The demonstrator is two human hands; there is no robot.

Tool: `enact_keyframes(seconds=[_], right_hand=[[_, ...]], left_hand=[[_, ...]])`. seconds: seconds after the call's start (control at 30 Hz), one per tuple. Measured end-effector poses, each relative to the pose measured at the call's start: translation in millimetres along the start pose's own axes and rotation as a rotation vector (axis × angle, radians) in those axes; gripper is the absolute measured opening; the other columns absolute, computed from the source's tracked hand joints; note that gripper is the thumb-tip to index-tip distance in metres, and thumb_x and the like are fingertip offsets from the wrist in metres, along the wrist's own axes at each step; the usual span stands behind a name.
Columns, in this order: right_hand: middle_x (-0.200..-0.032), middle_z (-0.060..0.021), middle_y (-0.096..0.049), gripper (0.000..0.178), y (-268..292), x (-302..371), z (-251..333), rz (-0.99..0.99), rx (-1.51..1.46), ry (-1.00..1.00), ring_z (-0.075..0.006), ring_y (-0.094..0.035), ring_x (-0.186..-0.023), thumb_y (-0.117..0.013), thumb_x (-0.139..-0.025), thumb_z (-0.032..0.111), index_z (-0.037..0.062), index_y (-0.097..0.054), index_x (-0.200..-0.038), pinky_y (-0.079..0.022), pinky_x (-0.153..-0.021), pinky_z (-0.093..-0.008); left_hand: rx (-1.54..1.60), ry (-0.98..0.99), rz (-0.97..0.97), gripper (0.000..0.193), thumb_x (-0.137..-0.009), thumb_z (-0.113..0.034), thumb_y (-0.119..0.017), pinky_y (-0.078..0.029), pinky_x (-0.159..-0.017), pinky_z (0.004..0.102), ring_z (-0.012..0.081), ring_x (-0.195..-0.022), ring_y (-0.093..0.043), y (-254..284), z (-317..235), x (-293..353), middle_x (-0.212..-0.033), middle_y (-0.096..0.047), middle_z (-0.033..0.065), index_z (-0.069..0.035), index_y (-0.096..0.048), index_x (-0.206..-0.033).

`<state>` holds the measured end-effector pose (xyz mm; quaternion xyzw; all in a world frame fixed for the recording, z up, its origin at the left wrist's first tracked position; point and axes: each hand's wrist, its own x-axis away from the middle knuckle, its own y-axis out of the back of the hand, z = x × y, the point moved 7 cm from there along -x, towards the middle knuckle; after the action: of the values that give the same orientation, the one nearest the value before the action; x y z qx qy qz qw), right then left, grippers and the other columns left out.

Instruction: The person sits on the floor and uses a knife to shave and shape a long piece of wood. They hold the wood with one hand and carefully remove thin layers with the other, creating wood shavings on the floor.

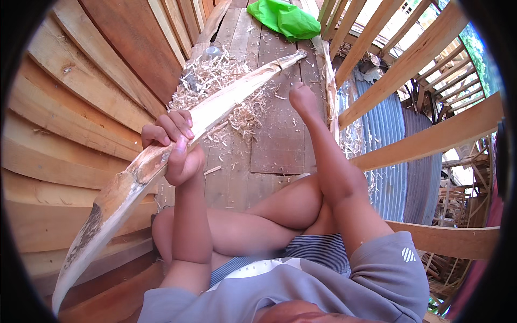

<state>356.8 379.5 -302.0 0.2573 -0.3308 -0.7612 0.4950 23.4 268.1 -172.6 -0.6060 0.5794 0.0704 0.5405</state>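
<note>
A long, curved piece of pale carved wood (215, 112) runs slantwise from the lower left to the far middle. Its far half is shaved white, while dark bark-like patches mark the nearer part. My left hand (175, 142) is wrapped round it near its middle, thumb on top. Close to the wood's far end, my right hand (303, 101) is closed in a fist, a little to the right of the wood and apart from it. Whatever that fist holds, if anything, is too blurred to make out. My crossed legs (258, 220) lie beneath my arms.
Wood shavings (245, 110) cover the plank floor (277, 151), with a clear container (211, 53) among them. A bright green bag (285, 20) lies at the far end. Plank walls (59, 140) rise at left; slatted railings (431, 134) and corrugated metal sheets (382, 140) are at right.
</note>
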Motion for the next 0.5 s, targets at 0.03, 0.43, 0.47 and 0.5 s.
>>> enact_keyframes(seconds=[0.03,0.43,0.47,0.5], right_hand=[[-0.095,-0.0313,-0.067,0.060,-10.4,12.2,18.1,0.052,-0.014,-0.030,-0.0485,-0.065,-0.091,-0.030,-0.098,0.037,-0.0084,-0.068,-0.090,-0.049,-0.089,-0.0537],[-0.063,-0.0123,-0.058,0.060,-20.7,-33.4,-89.6,0.161,-0.069,-0.318,-0.0230,-0.056,-0.051,-0.033,-0.098,0.044,-0.0060,-0.062,-0.080,-0.045,-0.050,-0.0392],[-0.065,-0.0136,-0.059,0.062,-13.9,-28.3,-77.6,0.101,-0.047,-0.277,-0.0244,-0.058,-0.053,-0.033,-0.098,0.045,-0.0067,-0.062,-0.081,-0.046,-0.052,-0.0401],[-0.066,-0.0148,-0.061,0.063,-6.4,-27.0,-67.9,0.038,-0.027,-0.237,-0.0259,-0.059,-0.055,-0.033,-0.098,0.046,-0.0073,-0.063,-0.082,-0.047,-0.053,-0.0411]], left_hand=[[-0.005,-0.002,-0.008,0.026,-0.065,-0.005,-0.056,-0.039,-0.073,0.0347,0.0153,-0.064,-0.044,0.9,-2.2,-1.9,-0.067,-0.041,0.0042,-0.012,-0.038,-0.083],[0.022,-0.024,0.000,0.026,-0.064,-0.003,-0.055,-0.039,-0.070,0.0343,0.0155,-0.062,-0.045,11.0,-33.7,-24.7,-0.065,-0.042,0.0023,-0.014,-0.040,-0.083],[0.027,-0.025,-0.036,0.027,-0.064,-0.003,-0.055,-0.039,-0.070,0.0341,0.0156,-0.062,-0.044,9.4,-37.1,-26.0,-0.065,-0.041,0.0023,-0.014,-0.040,-0.083],[0.031,-0.027,-0.069,0.027,-0.063,-0.003,-0.054,-0.039,-0.070,0.0339,0.0157,-0.062,-0.044,8.0,-37.3,-26.7,-0.065,-0.041,0.0022,-0.014,-0.040,-0.083]])
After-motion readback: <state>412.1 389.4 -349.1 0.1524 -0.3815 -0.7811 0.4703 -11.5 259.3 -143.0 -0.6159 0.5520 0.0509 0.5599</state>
